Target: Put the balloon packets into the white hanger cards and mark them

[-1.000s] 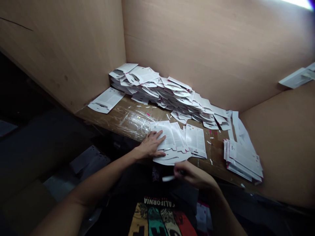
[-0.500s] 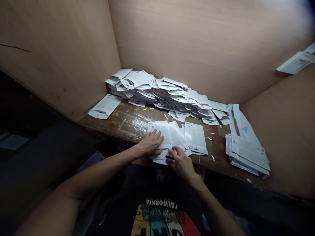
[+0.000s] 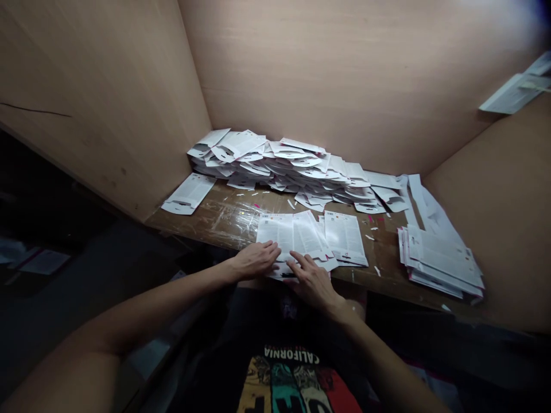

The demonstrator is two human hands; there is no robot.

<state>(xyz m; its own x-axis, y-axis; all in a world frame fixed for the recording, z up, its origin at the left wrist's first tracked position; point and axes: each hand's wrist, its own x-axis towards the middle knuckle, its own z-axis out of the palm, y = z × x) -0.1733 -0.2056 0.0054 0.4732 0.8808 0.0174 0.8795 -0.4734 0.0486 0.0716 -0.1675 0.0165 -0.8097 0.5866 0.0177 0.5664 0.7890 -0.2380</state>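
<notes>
Several flat white printed cartons (image 3: pixel 275 228) lie overlapping at the front edge of the table, their curved flaps towards me. My left hand (image 3: pixel 255 261) is closed at the lower left of the top carton, its fingers together on the print and its thumb near the flap. Beside it, my right hand (image 3: pixel 316 284) rests with index and middle fingertips on the flap fold. A slim black-handled tool (image 3: pixel 287 276) shows partly under its fingers; the rest is hidden. Another printed carton (image 3: pixel 344 238) lies just right of the hands.
A long heap of white cartons (image 3: pixel 301 166) lines the back panel. One carton (image 3: pixel 189 194) lies at the left panel, and a neat stack (image 3: pixel 443 258) stands at the right. Paper scraps (image 3: pixel 377 271) dot the brown table (image 3: pixel 232 215). White packets (image 3: pixel 514 94) sit up at the right panel.
My right hand has come up from below the table edge onto the carton flap, with the dark tool. My left hand has drawn its spread fingers together and slid towards the flap.
</notes>
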